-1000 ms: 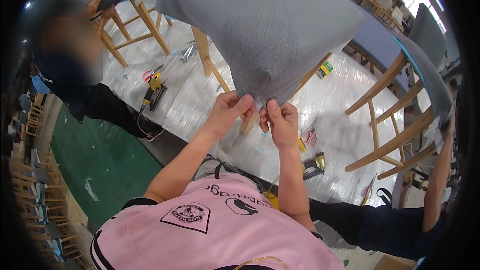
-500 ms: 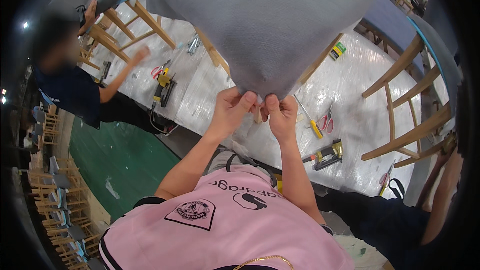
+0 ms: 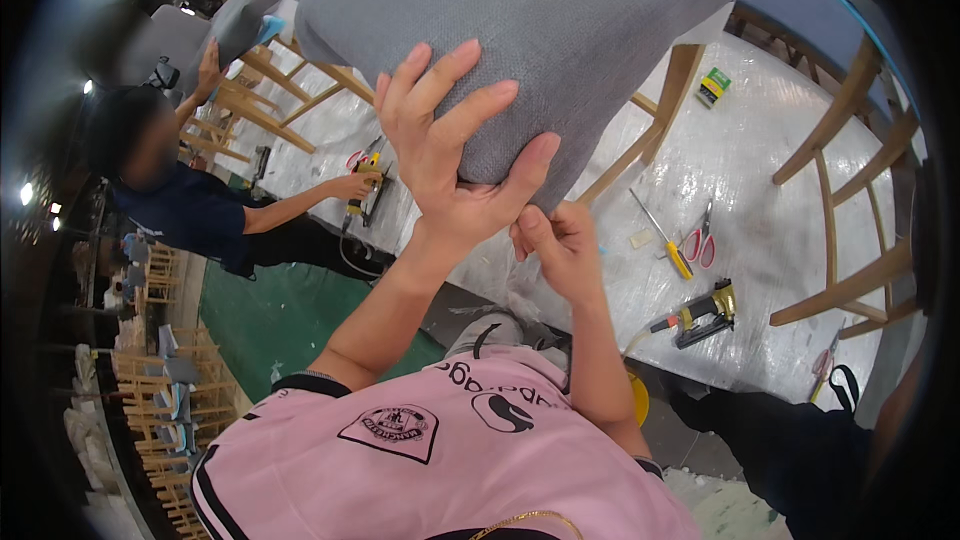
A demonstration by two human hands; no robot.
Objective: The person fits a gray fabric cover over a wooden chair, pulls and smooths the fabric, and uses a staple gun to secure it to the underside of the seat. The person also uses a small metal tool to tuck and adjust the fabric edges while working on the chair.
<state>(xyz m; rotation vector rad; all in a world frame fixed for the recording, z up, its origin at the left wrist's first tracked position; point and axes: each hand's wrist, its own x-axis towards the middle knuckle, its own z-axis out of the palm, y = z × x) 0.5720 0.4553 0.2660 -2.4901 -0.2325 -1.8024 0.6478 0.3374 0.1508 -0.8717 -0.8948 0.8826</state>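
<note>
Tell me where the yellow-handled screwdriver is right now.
In the head view, the yellow-handled screwdriver lies on the plastic-wrapped table, right of the right hand, with red-handled scissors just beside it and a staple gun below.

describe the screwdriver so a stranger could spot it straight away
On the plastic-wrapped table, look right of the person's right hand, at the lower corner of the grey fabric seat cover. The yellow-handled screwdriver lies there, left of the red-handled scissors. Unlike them, it is one straight metal shaft with a single handle.

Furniture workshop: staple gun (image 3: 702,313), screwdriver (image 3: 680,261), wooden chairs (image 3: 180,372)
</note>
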